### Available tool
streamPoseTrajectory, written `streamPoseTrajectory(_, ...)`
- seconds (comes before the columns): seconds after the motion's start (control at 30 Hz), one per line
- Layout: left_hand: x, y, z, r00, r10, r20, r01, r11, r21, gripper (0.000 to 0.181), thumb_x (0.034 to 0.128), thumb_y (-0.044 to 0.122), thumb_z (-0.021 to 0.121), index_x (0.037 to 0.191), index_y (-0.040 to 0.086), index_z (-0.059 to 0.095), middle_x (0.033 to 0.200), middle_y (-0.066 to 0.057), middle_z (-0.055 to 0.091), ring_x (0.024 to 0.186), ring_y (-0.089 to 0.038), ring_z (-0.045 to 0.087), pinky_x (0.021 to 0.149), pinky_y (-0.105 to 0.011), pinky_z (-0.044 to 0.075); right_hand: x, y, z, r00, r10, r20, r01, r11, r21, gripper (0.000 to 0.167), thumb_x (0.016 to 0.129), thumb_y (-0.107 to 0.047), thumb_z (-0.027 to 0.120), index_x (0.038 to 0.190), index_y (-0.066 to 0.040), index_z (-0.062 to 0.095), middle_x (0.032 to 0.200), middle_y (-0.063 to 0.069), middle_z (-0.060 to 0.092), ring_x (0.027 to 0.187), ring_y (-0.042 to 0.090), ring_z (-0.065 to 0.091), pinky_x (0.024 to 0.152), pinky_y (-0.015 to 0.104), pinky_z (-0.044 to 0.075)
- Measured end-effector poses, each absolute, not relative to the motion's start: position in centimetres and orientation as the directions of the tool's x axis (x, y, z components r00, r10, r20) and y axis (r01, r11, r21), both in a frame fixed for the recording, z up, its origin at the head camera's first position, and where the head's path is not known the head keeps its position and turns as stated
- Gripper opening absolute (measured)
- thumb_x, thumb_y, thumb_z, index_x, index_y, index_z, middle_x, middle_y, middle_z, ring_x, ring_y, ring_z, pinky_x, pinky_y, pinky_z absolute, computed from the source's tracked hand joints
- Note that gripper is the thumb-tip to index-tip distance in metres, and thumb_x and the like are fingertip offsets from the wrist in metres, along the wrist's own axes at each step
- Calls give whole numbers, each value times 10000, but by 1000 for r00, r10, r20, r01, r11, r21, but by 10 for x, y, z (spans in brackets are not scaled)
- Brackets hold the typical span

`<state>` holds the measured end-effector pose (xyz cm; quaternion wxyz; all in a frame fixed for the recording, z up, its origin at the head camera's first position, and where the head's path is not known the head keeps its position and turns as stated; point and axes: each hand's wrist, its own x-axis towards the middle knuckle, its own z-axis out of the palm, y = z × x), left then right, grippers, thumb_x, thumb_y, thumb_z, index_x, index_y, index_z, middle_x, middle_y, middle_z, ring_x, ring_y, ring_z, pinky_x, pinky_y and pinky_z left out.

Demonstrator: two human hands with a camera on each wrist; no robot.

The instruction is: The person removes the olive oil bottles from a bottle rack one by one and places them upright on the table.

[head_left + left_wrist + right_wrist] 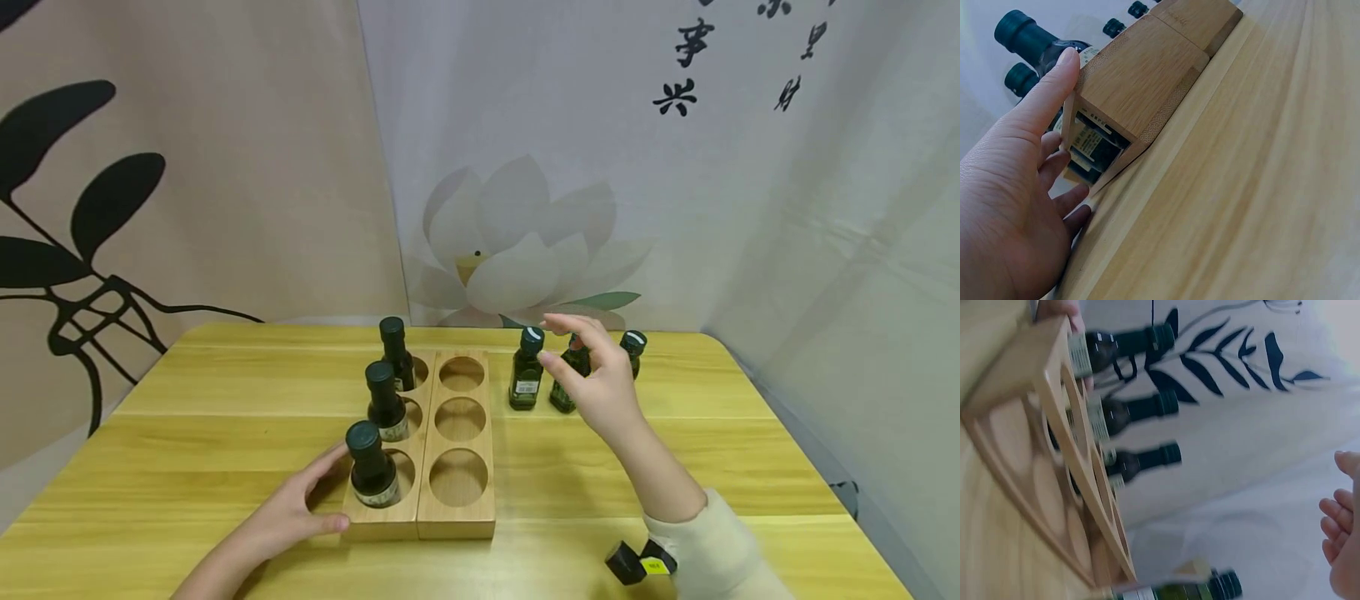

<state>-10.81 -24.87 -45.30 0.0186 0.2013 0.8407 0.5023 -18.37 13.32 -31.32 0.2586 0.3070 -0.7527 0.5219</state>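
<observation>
A wooden bottle rack [456,528] stands on the table, made of two blocks side by side with round holes. Three dark bottles with narrow necks [372,479] stand in the left block's holes. At that block's near left corner, my left hand [288,510] rests its thumb and fingertips against the side; in the left wrist view the thumb [1060,78] lies at the rack's upper edge. My right hand [600,385] hovers with thumb and forefinger apart, close by the cap of a square green bottle [527,373]. Two more green bottles [564,398] are partly hidden behind this hand.
A wooden table [225,433] carries everything. Behind it hangs a printed cloth [300,167] with leaves, a lotus and written characters. A black strap device with a yellow label [654,567] is at the right sleeve [712,546].
</observation>
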Motion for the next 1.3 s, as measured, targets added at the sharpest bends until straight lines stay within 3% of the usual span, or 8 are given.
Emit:
streamPoseTrajectory(0.2, -109, -249, -452, -917, 365, 162, 310, 396, 864, 885, 806, 357, 777, 1476, 6, 317, 1480, -308, 267, 1304, -568, 216, 962, -746, 189, -176, 104, -322, -633, -267, 727, -774, 183, -607, 357, 877, -131, 713, 1217, -62, 624, 1139, 68, 640, 1028, 234, 527, 828, 302, 411)
streamPoseTrajectory(0.37, -107, -247, -449, -914, 371, 164, 312, 384, 869, 869, 813, 354, 771, 1480, 26, 321, 1482, -309, 260, 1306, -570, 206, 961, -746, 184, -168, 79, -330, -626, -333, 705, -774, 152, -615, 390, 845, -76, 733, 1218, -71, 621, 1164, 37, 635, 1057, 206, 531, 836, 326, 430)
streamPoseTrajectory(0.63, -107, -247, -449, -917, 366, 161, 309, 393, 866, 881, 813, 370, 768, 1477, 8, 316, 1479, -314, 263, 1304, -570, 210, 963, -744, 185, -156, 45, -341, -642, -404, 652, -738, 95, -668, 428, 825, -66, 753, 1227, -54, 608, 1173, 33, 627, 1122, 161, 526, 945, 364, 449)
streamPoseTrajectory(1.0, -108, -248, -451, -912, 369, 176, 327, 400, 856, 866, 810, 342, 776, 1474, 13, 327, 1472, -312, 285, 1298, -566, 230, 954, -748, 205, -150, 12, -361, -668, -456, 588, -694, 98, -713, 464, 800, -168, 792, 1219, -74, 615, 1183, 35, 636, 1107, 114, 518, 905, 325, 459)
streamPoseTrajectory(1.17, -108, -248, -450, -914, 369, 169, 321, 401, 858, 871, 803, 324, 784, 1468, -4, 328, 1469, -314, 289, 1303, -553, 230, 959, -744, 209, -147, 0, -369, -659, -472, 586, -699, 95, -709, 456, 796, -182, 799, 1207, -84, 627, 1196, -14, 618, 1117, 101, 521, 920, 322, 472)
streamPoseTrajectory(1.3, -108, -248, -449, -915, 371, 160, 313, 400, 861, 869, 813, 330, 775, 1471, -7, 319, 1472, -314, 283, 1306, -548, 228, 962, -740, 210, -145, -7, -374, -688, -483, 542, -665, 121, -737, 438, 804, -215, 793, 1201, -117, 635, 1215, -50, 597, 1136, 83, 509, 937, 339, 467)
